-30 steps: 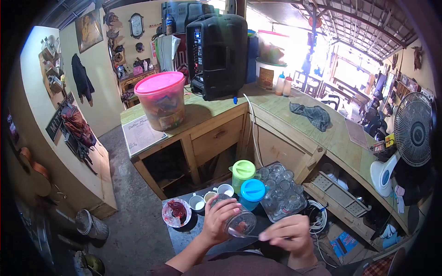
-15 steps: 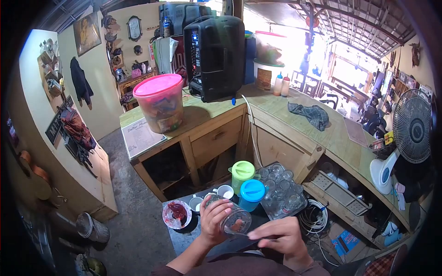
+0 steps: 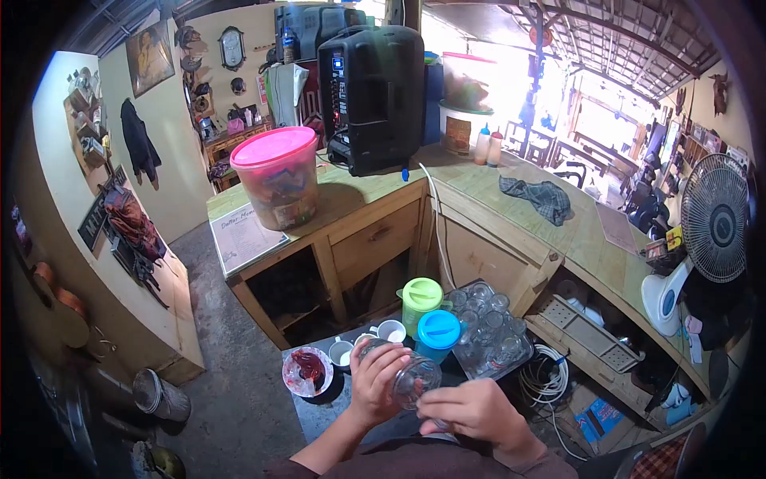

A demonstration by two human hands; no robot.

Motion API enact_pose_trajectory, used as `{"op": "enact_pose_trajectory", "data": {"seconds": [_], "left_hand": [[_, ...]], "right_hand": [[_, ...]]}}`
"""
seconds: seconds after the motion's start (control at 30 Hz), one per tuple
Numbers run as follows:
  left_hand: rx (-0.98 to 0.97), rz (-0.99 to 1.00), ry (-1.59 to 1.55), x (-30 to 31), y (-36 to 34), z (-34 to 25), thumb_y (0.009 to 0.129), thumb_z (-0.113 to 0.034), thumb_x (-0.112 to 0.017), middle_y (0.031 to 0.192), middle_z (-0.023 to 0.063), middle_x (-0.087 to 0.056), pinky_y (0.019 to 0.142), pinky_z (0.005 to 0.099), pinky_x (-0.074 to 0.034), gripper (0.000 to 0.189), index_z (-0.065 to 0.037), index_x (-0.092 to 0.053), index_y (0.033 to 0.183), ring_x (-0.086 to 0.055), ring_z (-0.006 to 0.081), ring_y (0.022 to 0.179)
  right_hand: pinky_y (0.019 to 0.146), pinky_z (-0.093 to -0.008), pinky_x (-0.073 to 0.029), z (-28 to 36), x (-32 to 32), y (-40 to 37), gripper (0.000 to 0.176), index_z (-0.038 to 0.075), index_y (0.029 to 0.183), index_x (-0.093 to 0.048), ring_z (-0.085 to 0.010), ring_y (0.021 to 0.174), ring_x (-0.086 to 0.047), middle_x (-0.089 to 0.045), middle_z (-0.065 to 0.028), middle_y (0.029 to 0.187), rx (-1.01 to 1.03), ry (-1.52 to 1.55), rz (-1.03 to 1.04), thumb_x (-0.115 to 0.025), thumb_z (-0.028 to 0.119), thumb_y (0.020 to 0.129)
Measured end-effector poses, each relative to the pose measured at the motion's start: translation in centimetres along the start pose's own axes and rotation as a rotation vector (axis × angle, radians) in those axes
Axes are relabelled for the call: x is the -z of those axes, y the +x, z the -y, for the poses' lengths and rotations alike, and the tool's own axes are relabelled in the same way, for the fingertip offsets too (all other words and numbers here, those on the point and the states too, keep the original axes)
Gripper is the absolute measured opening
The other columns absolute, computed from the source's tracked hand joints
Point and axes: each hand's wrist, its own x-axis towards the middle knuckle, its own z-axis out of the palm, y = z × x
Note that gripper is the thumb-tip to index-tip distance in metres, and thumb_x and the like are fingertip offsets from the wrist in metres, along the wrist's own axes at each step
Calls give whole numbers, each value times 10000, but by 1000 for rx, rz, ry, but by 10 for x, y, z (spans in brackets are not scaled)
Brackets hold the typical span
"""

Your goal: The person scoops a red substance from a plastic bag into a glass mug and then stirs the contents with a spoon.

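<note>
My left hand (image 3: 378,382) wraps round a clear glass jar (image 3: 416,382), tilted with its mouth towards my right hand. Some reddish stuff shows through the glass. My right hand (image 3: 471,415) is at the jar's mouth, fingers pinched on a thin spoon-like utensil, mostly hidden by fingers and glass. Just beyond the jar stand a blue-lidded pitcher (image 3: 438,335) and a green-lidded pitcher (image 3: 420,303). Left of them are white cups (image 3: 341,352). A white bowl (image 3: 294,385) holds a plastic bag with dark red contents (image 3: 307,366).
A metal tray (image 3: 523,359) of upturned glasses (image 3: 487,323) sits right of the pitchers. Coiled white cable (image 3: 546,379) lies beyond it. The wooden counter carries a pink-lidded tub (image 3: 275,184), a black speaker (image 3: 375,104), a cloth (image 3: 538,198) and a fan (image 3: 664,299).
My right hand has moved left and closer, up against the jar's mouth. The jar has shifted slightly right; my left hand keeps its hold.
</note>
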Motion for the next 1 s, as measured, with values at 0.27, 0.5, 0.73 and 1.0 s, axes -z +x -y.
{"op": "enact_pose_trajectory", "data": {"seconds": [0.27,0.5,0.73,1.0], "left_hand": [[-7,32,23,5,0,5,677,-211,-814,1152,57,-665,1049,510,-321,584,-117,-562,1196,-620,251,1091],[95,124,-38,8,-2,8,605,-245,-847,1166,73,-653,966,494,-367,698,-110,-561,1226,-611,264,1077],[162,270,-179,13,3,6,572,-260,-864,1126,85,-652,928,444,-407,739,-84,-567,1226,-610,286,1047],[353,405,-523,11,-3,1,530,-316,-892,1132,118,-644,949,394,-438,833,-45,-557,1243,-622,293,1032]], "right_hand": [[583,-314,-526,-15,-11,-2,276,102,908,-678,-233,704,-670,-683,-28,963,-21,72,-83,-761,331,777],[673,-322,-545,-24,-9,7,237,78,846,-636,-278,820,-675,-686,-79,973,-152,96,-26,-709,303,848],[648,-368,-528,-34,-6,7,348,61,737,-605,-274,700,-651,-670,-77,794,-64,149,-317,-622,353,926],[733,-367,-437,-29,12,9,364,96,756,-591,-265,790,-582,-648,-49,825,3,65,-208,-618,440,875]]}}
